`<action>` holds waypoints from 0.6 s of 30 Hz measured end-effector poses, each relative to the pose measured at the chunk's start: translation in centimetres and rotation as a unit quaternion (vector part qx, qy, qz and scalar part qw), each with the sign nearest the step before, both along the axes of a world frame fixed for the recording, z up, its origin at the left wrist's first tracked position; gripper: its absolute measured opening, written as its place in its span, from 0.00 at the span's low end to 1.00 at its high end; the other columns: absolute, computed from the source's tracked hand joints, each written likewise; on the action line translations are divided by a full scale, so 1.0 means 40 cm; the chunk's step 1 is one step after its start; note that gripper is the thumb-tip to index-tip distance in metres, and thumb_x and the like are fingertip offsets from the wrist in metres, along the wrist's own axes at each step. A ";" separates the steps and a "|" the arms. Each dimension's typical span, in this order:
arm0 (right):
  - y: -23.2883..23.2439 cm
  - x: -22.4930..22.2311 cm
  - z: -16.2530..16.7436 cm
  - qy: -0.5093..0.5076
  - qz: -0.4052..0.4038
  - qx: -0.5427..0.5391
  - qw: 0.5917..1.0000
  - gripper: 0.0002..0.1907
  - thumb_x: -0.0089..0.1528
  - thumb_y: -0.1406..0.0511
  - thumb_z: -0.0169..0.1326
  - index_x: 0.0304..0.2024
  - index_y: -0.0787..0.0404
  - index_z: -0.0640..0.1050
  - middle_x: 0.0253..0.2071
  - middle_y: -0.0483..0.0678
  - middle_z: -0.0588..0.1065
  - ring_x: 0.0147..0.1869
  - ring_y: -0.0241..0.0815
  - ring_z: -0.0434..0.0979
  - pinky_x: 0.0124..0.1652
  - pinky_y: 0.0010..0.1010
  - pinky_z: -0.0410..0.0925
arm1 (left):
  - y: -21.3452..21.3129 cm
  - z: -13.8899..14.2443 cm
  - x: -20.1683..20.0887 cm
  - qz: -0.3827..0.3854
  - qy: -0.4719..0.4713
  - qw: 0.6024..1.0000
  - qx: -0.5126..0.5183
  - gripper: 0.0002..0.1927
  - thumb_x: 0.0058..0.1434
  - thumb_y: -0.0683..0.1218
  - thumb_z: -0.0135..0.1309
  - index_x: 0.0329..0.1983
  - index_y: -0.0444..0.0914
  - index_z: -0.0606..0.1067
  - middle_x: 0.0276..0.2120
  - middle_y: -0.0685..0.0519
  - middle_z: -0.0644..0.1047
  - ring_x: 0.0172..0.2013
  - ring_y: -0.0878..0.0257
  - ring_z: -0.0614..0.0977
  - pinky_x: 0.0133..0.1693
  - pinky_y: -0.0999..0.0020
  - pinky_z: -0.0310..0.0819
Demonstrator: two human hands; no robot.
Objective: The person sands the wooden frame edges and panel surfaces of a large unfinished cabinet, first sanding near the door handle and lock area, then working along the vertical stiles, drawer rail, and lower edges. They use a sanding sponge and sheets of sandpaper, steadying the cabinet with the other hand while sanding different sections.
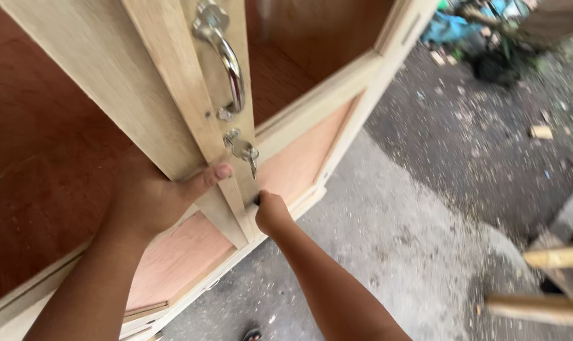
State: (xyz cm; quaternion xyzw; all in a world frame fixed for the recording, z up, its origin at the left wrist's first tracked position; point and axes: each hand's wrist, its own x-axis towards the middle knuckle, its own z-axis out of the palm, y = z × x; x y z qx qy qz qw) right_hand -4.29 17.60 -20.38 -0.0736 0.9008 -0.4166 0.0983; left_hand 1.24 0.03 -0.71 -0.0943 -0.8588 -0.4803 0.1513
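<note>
A pale wooden cabinet door (141,76) stands ajar in front of a cabinet with a reddish-brown plywood interior (40,164). On the door's edge strip sit a chrome handle (226,60) and, below it, a lock with keys (243,151) hanging from it. My left hand (154,196) grips the lower part of the door from behind, thumb wrapped over its front edge. My right hand (272,211) is closed around a small dark object pressed against the door's lower edge; what the object is cannot be made out.
A pinkish lower panel (292,164) of the cabinet lies behind the hands. Grey concrete floor (393,240) with wood scraps and debris (539,131) spreads right. Wooden sticks (551,303) lie at bottom right, a blue heap (450,25) at top right.
</note>
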 end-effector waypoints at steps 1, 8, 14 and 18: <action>0.014 -0.009 0.001 0.013 0.019 0.003 1.000 0.16 0.58 0.77 0.44 0.44 0.68 0.79 0.42 0.65 0.79 0.50 0.64 0.78 0.47 0.44 0.72 | 0.000 0.000 0.007 0.030 0.077 0.997 -0.004 0.28 0.55 0.56 0.67 0.49 0.31 0.75 0.44 0.45 0.81 0.46 0.55 0.84 0.46 0.60 0.78; 0.154 -0.009 0.112 0.021 0.177 0.019 0.984 0.08 0.62 0.70 0.54 0.43 0.62 0.81 0.36 0.59 0.81 0.35 0.54 0.80 0.38 0.41 0.71 | 0.115 -0.104 0.148 0.267 0.188 0.934 -0.142 0.27 0.59 0.52 0.67 0.52 0.33 0.69 0.47 0.42 0.74 0.50 0.48 0.77 0.53 0.56 0.71; 0.241 -0.005 0.108 -0.061 0.343 -0.121 0.930 0.05 0.61 0.70 0.64 0.34 0.63 0.78 0.28 0.47 0.77 0.33 0.32 0.71 0.35 0.28 0.70 | 0.285 -0.366 0.208 0.141 -0.216 0.955 -0.146 0.22 0.55 0.53 0.65 0.47 0.36 0.75 0.38 0.43 0.80 0.42 0.51 0.81 0.43 0.57 0.74; 0.300 -0.009 0.026 -0.178 0.271 -0.230 0.918 0.06 0.62 0.71 0.64 0.33 0.62 0.78 0.30 0.42 0.75 0.34 0.30 0.71 0.35 0.26 0.67 | 0.307 -0.474 0.204 0.168 -0.396 0.900 0.066 0.16 0.62 0.50 0.62 0.33 0.31 0.78 0.26 0.42 0.75 0.26 0.51 0.76 0.34 0.57 0.70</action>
